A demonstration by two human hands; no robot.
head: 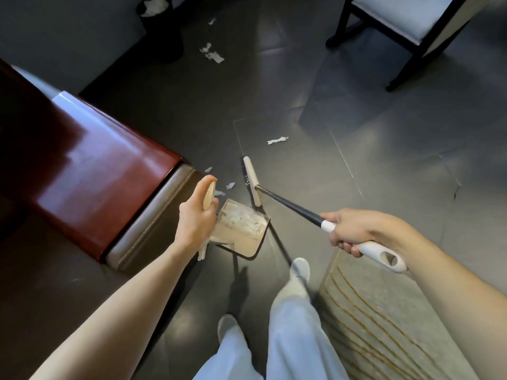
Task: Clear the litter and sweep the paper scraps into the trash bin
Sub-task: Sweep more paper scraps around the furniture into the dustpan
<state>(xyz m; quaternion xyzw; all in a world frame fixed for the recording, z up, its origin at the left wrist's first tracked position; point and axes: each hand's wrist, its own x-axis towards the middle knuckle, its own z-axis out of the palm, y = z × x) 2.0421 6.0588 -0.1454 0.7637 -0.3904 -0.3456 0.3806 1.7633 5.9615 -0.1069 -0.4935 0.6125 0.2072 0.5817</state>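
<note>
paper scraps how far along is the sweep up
Done: some scraps lie in the dustpan, and the trash bin already holds white paper. In hand: the left hand grips the dustpan handle, the right hand grips the broom, its head by small scraps near the pan. Left: those scraps, a strip beyond the broom head, a cluster near the bin, then emptying the pan.

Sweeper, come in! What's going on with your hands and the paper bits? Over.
Left hand grips dustpan, right hand grips broom. Some paper scraps in it, more loose on floor toward trash bin. Red furniture corner close beside left hand.
</note>
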